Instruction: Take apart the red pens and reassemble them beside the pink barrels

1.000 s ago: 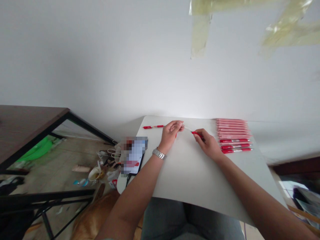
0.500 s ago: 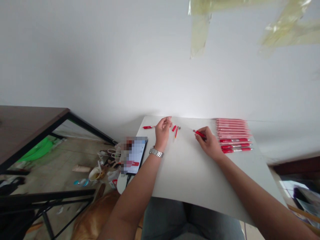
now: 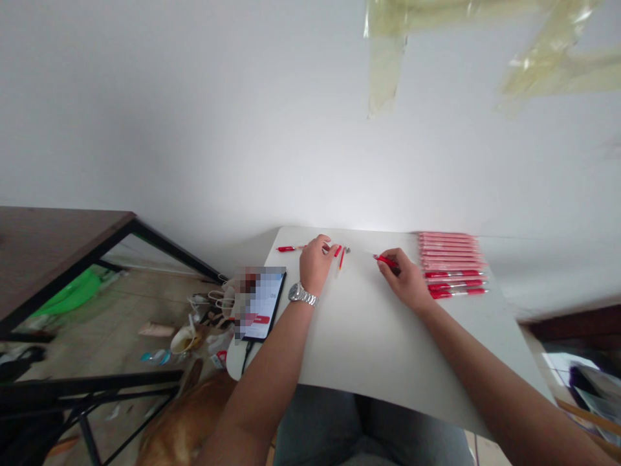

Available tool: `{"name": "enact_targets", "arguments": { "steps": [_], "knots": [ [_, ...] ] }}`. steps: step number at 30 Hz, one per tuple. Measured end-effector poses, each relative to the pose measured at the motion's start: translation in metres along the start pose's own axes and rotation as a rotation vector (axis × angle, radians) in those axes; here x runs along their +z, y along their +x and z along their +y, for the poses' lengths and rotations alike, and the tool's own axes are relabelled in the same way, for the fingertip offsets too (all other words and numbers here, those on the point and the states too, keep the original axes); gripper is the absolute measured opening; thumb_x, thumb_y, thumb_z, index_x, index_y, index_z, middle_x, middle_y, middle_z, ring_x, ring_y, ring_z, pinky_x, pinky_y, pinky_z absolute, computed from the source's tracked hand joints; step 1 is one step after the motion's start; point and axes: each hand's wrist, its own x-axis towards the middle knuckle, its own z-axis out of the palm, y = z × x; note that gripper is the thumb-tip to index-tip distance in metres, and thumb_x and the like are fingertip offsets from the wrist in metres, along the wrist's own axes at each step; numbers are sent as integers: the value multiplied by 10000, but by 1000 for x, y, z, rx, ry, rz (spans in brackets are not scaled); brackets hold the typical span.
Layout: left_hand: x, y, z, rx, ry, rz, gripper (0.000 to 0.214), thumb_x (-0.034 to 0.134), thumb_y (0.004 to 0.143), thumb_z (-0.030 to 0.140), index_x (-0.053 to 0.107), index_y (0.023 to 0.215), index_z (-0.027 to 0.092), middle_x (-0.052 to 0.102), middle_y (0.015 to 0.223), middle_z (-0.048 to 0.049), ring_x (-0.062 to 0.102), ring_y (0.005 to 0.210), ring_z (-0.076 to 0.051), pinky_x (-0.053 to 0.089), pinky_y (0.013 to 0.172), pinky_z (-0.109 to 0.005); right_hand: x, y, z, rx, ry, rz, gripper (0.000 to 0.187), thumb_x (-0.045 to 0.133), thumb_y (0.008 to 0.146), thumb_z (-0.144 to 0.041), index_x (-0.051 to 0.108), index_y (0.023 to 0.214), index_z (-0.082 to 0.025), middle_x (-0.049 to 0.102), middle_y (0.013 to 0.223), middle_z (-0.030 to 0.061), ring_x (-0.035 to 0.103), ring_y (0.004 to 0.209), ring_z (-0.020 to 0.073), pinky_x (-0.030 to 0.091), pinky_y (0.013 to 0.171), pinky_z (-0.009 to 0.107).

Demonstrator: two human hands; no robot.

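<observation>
My left hand [image 3: 315, 264], with a metal-banded watch at the wrist, is over the far part of the white table. Its thumb and fingers are apart and curled, with the tips right beside a small red pen part [image 3: 338, 250] on the tabletop. Just right of that part lie a thin red refill [image 3: 342, 258] with a yellowish end and a tiny grey metal piece [image 3: 348, 250]. My right hand [image 3: 402, 277] is closed round a red pen barrel [image 3: 385, 261], its front end pointing left. A red pen [image 3: 286, 248] lies left of my left hand, partly covered by it.
Several pink pen refills [image 3: 449, 249] lie in a row at the right, with red clear-bodied pens [image 3: 456, 284] nearest me. A phone [image 3: 264, 304] with a cable rests on the table's left edge. The wall [image 3: 310, 129] rises behind the white table [image 3: 354, 336].
My left hand has turned and lowered, its fingertips coming down beside the small red part. My right hand stays almost still with the pen barrel.
</observation>
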Motion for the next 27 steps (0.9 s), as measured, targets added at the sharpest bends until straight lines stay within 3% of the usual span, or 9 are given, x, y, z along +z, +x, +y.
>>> {"name": "enact_targets", "arguments": {
  "steps": [8, 13, 20, 27],
  "knots": [
    [2, 0, -1, 17, 156, -14, 199, 740, 914, 383, 686, 1032, 231, 735, 883, -28, 655, 762, -178, 473, 716, -303, 0, 0, -1, 8, 6, 1, 310, 573, 989, -527, 622, 1064, -230, 741, 902, 61, 693, 782, 207, 527, 682, 302],
    [-1, -1, 6, 168, 127, 11, 144, 625, 997, 339, 695, 1040, 220, 701, 928, -46, 634, 826, -185, 498, 794, -327, 1, 1, -1, 17, 17, 23, 313, 589, 978, -524, 637, 1058, -225, 746, 902, 59, 695, 780, 202, 539, 701, 306],
    [1, -8, 24, 484, 20, -200, 243, 669, 982, 359, 686, 1200, 253, 686, 1106, -52, 622, 1052, -211, 517, 987, -375, 0, 2, -6, 29, 28, 47, 327, 619, 949, -527, 668, 1028, -213, 750, 859, 55, 668, 680, 183, 534, 638, 305],
    [12, -12, 22, 519, 8, -248, 156, 666, 987, 341, 736, 1102, 262, 674, 1091, -42, 615, 1060, -201, 525, 996, -374, 1, 2, 2, 44, 105, 31, 375, 656, 929, -559, 695, 1078, -217, 758, 867, 55, 674, 700, 188, 539, 646, 315]
  ]
}}
